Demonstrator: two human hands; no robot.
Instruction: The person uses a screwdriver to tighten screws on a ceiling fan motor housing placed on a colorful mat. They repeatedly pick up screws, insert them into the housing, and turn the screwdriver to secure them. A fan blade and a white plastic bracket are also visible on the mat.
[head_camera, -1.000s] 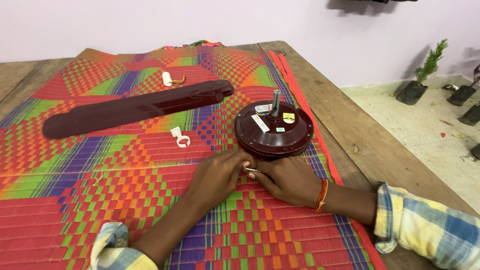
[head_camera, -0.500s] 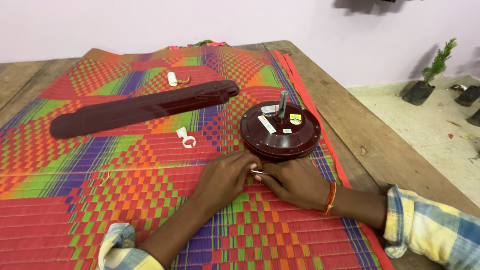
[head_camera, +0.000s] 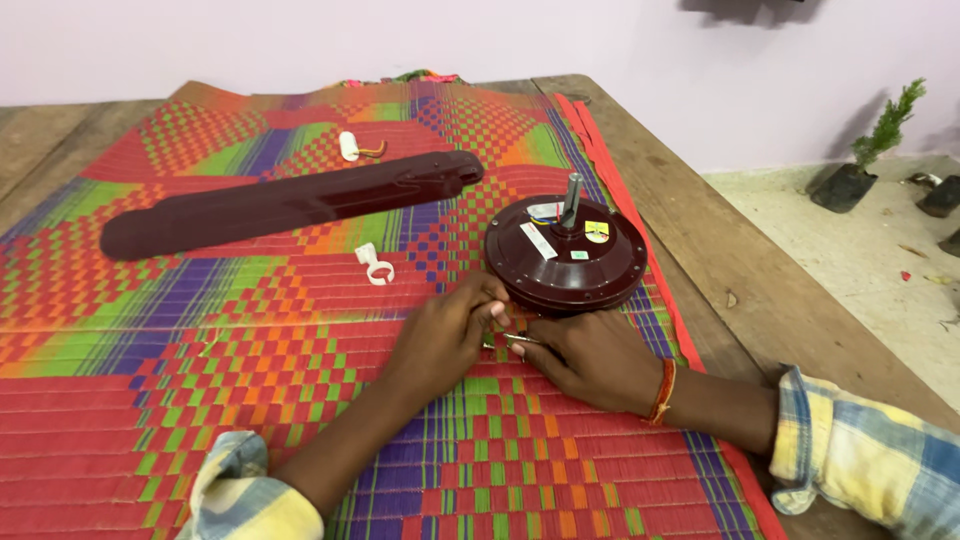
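Both hands, left hand (head_camera: 445, 335) and right hand (head_camera: 590, 360), pinch closed on a small metal part (head_camera: 515, 340) beside the ceiling-fan motor (head_camera: 567, 262). Fitting step; next move needs fine alignment.

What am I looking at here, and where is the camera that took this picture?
The camera sits on a person's head and looks down at their own two hands; no machine is involved. The left hand and the right hand meet just in front of a round dark brown fan motor with a metal shaft standing up from it. Together the fingers pinch a small metal part, too small to identify. Everything lies on a bright woven mat spread over a wooden table. Further back lies a long dark brown fan blade, with a small white clip in front of it and a small white cylinder with wires behind it.
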